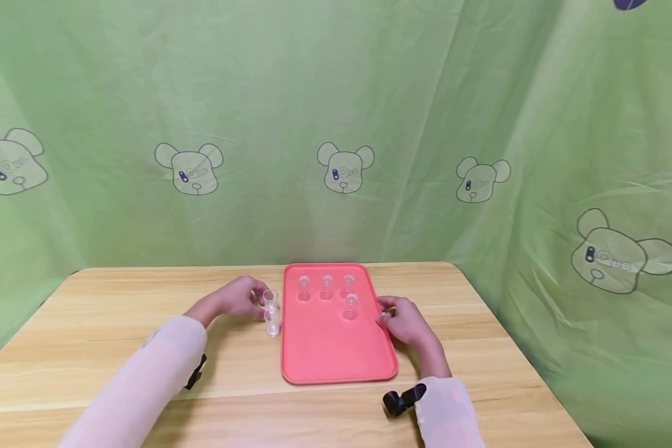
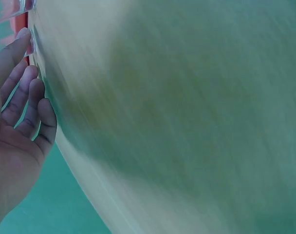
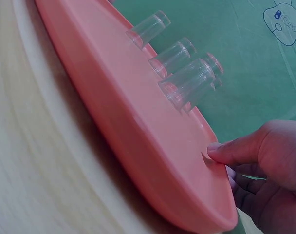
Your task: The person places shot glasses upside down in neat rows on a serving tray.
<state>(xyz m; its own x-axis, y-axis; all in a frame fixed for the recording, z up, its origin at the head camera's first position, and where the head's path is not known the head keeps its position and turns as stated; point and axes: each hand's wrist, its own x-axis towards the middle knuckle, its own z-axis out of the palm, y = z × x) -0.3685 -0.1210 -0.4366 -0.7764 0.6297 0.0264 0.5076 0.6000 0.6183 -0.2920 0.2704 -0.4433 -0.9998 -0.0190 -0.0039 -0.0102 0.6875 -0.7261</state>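
Observation:
Two small clear cups stand on the table just left of the tray: a far cup [image 1: 271, 300] and a near cup [image 1: 272, 325]. My left hand [image 1: 242, 297] is beside the far cup, its thumb and fingers spread apart at the cup's side. In the left wrist view the fingers of the left hand [image 2: 21, 112] look loosely bent; whether they touch the cup is unclear. My right hand [image 1: 406, 320] grips the right rim of the pink tray [image 1: 336, 354]. The right wrist view shows the thumb [image 3: 228, 151] over that rim, with the other fingers outside it.
Three clear cups stand in a row at the tray's far end, including a middle cup [image 1: 326, 289]. Another clear cup [image 1: 350, 308] stands in front of the row's right one. The wooden table [image 1: 145, 292] meets a green curtain [image 1: 269, 205] behind.

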